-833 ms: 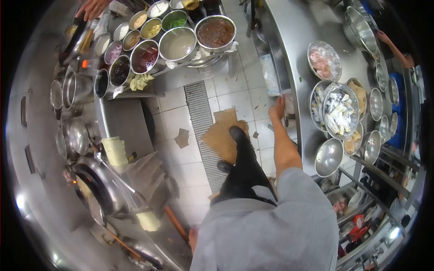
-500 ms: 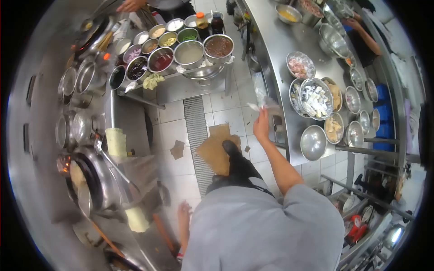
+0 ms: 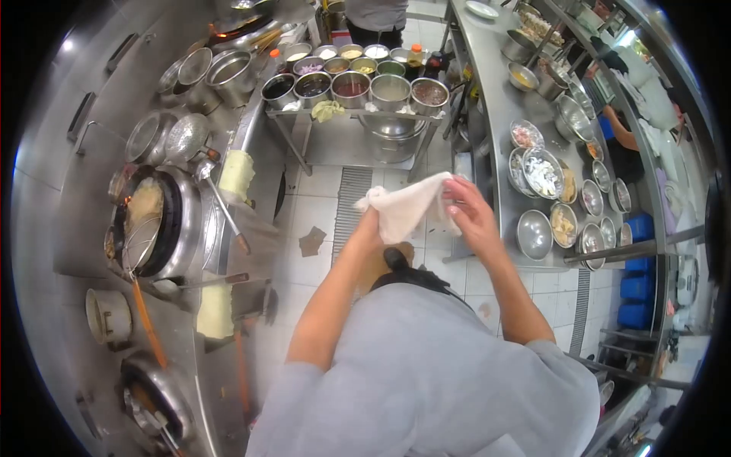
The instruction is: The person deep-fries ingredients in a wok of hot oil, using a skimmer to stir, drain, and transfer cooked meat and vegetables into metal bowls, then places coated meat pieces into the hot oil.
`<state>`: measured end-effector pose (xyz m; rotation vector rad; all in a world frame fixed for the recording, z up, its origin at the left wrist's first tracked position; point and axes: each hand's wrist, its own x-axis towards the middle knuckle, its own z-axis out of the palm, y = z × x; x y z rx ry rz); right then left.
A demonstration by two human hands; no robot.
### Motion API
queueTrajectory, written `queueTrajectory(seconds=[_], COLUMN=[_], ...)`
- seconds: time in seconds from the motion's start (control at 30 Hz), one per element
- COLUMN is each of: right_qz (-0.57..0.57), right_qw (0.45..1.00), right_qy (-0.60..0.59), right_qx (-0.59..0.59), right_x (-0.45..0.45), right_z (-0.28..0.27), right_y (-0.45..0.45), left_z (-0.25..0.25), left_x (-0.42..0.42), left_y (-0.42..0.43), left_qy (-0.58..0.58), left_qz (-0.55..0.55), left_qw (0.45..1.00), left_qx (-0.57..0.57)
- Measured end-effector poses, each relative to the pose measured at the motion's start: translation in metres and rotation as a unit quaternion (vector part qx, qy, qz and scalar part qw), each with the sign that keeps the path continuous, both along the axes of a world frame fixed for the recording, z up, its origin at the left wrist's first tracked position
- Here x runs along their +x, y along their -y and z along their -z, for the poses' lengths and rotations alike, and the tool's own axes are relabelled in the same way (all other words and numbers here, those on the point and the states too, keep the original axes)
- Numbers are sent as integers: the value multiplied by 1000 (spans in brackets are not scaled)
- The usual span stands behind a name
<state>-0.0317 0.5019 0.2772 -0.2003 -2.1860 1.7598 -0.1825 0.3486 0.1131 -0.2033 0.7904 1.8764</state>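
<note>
You stood in a kitchen aisle, a cloth (image 3: pixel 407 213) spanning the space between your left hand (image 3: pixel 370 222) and right hand (image 3: pixel 475 217). Along your left ran the stove (image 3: pixel 245 129), where a wok (image 3: pixel 173 236) sat with a strainer (image 3: pixel 142 245) resting in it; a second wok (image 3: pixel 177 392) lay farther back, a pot (image 3: pixel 108 316) between the two. Before you, containers (image 3: pixel 352 86) stood in rows on the far desk (image 3: pixel 346 114), with a large pot (image 3: pixel 392 148) underneath and a person (image 3: pixel 378 15) behind. Bowls (image 3: pixel 535 234) lined the desk (image 3: pixel 487 91) on your right. Between stove and right-hand desk, a drain (image 3: pixel 352 206) crossed the floor (image 3: pixel 308 209), with a flat scrap (image 3: pixel 312 241) to its left.
</note>
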Motion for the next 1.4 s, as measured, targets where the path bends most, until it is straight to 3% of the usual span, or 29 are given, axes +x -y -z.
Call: queueTrajectory(seconds=[0.07, 0.13, 0.17, 0.2, 0.23, 0.27, 0.3, 0.33, 0.37, 0.43, 0.47, 0.53, 0.57, 0.6, 0.67, 0.7, 0.73, 0.77, 0.87, 0.93, 1.0, 1.03, 1.07, 1.1, 1.13, 1.17, 1.2, 1.3, 1.4], right_qz=[2, 26, 24, -104, -142, -306, -366, -201, -213, -215, -220, -243, -271, -281, -330, -286, -291, -265, -266, -232, -256, -317, -374, -310, -307, -372, -387, -310, -261], right_qw=[998, 991, 969, 810, 856, 892, 753, 651, 692, 781, 782, 907, 856, 853, 752, 903, 901, 939, 924, 968, 942, 916, 884, 938, 939, 906, 753, 787, 832], right_qy=[-56, -38, 84, 161, -24, -39, -28, 134, 140, 161, 160, 135, 123, 120, 263, 147, 150, 30, 6, 90, 4, -23, -50, -64, -61, 123, 289, 226, 176], right_qx=[21, -126, -229, -554, -497, -331, -546, -720, -675, -564, -561, -318, -422, -424, -507, -287, -285, -217, -276, 37, 215, 245, 276, 138, 141, -160, -447, -483, -458], right_x=[-20, -59, -77, -90, -133, -132, -130, -125, -121, -121, -121, -124, -130, -137, -147, -180, -177, -174, -187, -166, -167, -156, -155, -171, -184, -193, -195, -196, -176], right_z=[13, 63, 82, 101, 209, 150, 153, 136, 126, 126, 119, 90, 85, 86, 105, 207, 203, 190, 194, 161, 170, 139, 118, 120, 125, 125, 126, 127, 144], right_y=[-1, -2, 1, 4, 7, 33, 53, 78, 97, 111, 112, 117, 124, 132, 158, 203, 201, 190, 177, 169, 175, 168, 158, 148, 138, 128, 125, 144, 157], left_z=[-39, -71, -83, -90, -65, -40, -46, -52, -50, -35, -47, -83, -78, -85, -35, -34, -35, -36, -43, 10, 84, 54, 69, 44, 28, -9, -48, 7, 49], left_x=[13, 22, 28, 31, 24, 10, -2, -17, -32, -52, -43, -7, 8, 25, 20, 27, 32, 34, 25, -6, -49, -44, -57, -67, -61, -49, -37, -74, -92], left_y=[-8, -20, -22, -22, -24, -22, -5, 19, 45, 101, 129, 167, 184, 183, 174, 167, 155, 138, 99, 124, 170, 175, 190, 186, 173, 151, 128, 107, 131], left_qy=[-93, -193, -161, -128, -152, -177, -212, -248, -260, -560, -517, -435, -417, -264, -110, -110, -146, -182, -290, -228, -175, -156, -218, -338, -317, -294, -269, -482, -415], left_qz=[-29, -46, -66, -87, -113, -145, -157, -173, -173, -21, -24, -95, -184, -275, -264, -273, -299, -323, -379, -443, -467, -457, -452, -390, -379, -368, -356, -389, -412], left_qw=[995, 979, 983, 985, 981, 974, 962, 947, 944, 796, 808, 862, 857, 914, 958, 955, 943, 928, 865, 841, 845, 854, 848, 829, 850, 870, 887, 753, 775], left_qx=[16, 41, 61, 82, 35, -12, -61, -112, -108, -228, -280, -241, -240, -137, 28, 26, -11, -47, -152, -212, -194, -192, -169, -215, -180, -146, -115, -223, -239])
